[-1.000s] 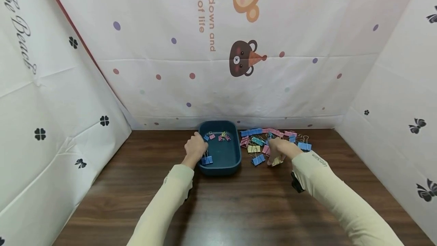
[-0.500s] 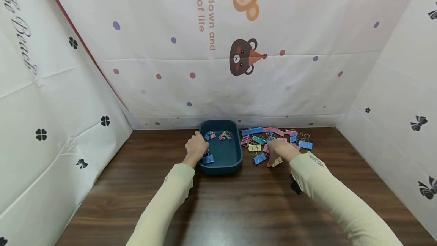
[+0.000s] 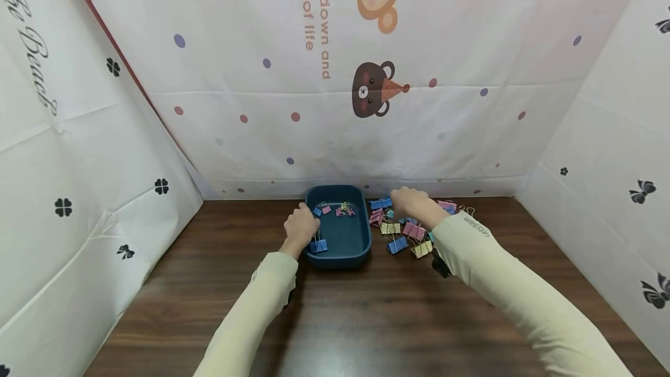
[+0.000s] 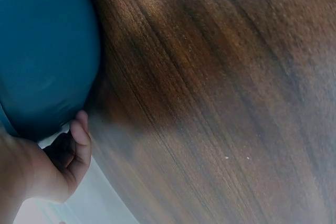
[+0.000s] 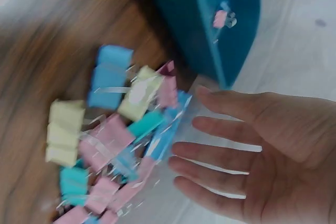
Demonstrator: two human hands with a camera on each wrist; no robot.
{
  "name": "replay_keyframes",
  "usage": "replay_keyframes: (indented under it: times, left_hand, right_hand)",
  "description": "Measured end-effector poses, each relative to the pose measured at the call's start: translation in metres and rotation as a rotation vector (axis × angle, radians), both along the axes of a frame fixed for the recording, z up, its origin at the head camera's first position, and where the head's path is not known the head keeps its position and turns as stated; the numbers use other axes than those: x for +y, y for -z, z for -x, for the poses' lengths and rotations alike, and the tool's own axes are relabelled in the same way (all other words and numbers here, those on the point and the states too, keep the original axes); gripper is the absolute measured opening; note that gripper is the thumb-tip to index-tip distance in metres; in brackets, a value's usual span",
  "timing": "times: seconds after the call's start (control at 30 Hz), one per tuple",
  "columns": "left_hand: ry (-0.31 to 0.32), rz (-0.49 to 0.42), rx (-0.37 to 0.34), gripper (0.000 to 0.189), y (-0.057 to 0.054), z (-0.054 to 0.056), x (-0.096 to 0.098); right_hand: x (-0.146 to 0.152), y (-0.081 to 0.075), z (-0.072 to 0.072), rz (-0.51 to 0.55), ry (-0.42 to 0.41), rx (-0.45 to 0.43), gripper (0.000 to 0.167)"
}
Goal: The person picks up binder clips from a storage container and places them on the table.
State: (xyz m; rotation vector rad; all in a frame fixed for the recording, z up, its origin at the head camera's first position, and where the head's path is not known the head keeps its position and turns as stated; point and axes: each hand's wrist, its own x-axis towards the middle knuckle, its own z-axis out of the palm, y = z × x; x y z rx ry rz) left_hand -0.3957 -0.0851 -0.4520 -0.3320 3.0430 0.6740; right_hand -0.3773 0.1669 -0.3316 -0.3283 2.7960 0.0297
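Note:
On the left side of a dark teal tray (image 3: 342,259), my left hand (image 3: 300,227) holds the rim with curled fingers. The left wrist view shows that hand (image 4: 44,169) against the tray's outer wall (image 4: 47,51). My right hand (image 3: 416,205) hovers over the back of a heap of binder clips. Its fingers are straight and spread in the right wrist view, with nothing in the hand (image 5: 273,156). Among the clips are a blue one (image 3: 397,244), a yellow one (image 3: 421,249) and a pink one (image 3: 414,231). The hand and sleeve hide some clips.
Inside the tray lie a larger blue clip (image 3: 318,245) and several small clips (image 3: 345,209) near the back. The dark wooden table (image 3: 356,313) ends at a cloth-covered back wall (image 3: 251,150), close behind tray and heap. Cloth also hangs at both sides.
My right hand has risen from the front of the heap toward its back left, uncovering the pink and yellow clips in front. The left hand and the tray stay where they were.

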Motion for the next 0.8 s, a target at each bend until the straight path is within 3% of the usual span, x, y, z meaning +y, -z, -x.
replay_keyframes:
  times: [0.13, 0.3, 0.37, 0.53, 0.63, 0.8]
  left_hand:
    - [-0.010, 0.000, 0.009, 0.046, 0.001, 0.000, 0.001]
    - [0.010, -0.017, 0.017, 0.043, 0.003, -0.004, -0.002]
    - [0.000, -0.011, 0.016, 0.043, 0.003, -0.006, -0.006]
    - [-0.033, 0.012, 0.013, 0.044, 0.001, -0.009, -0.017]
    - [-0.016, 0.014, 0.014, 0.045, -0.001, -0.009, -0.020]
    - [0.003, 0.017, 0.025, 0.049, -0.003, -0.005, -0.016]
  right_hand:
    - [-0.023, -0.002, 0.004, 0.101, -0.037, 0.053, 0.018]
    - [-0.059, 0.005, 0.008, 0.176, -0.110, 0.018, 0.022]
    - [-0.077, 0.012, 0.010, 0.196, -0.142, -0.036, 0.027]
    - [-0.117, 0.032, 0.015, 0.234, -0.117, -0.318, 0.060]
    - [-0.132, 0.040, 0.016, 0.145, -0.119, -0.412, 0.080]
    - [-0.146, 0.040, 0.014, 0.001, -0.139, -0.356, 0.080]
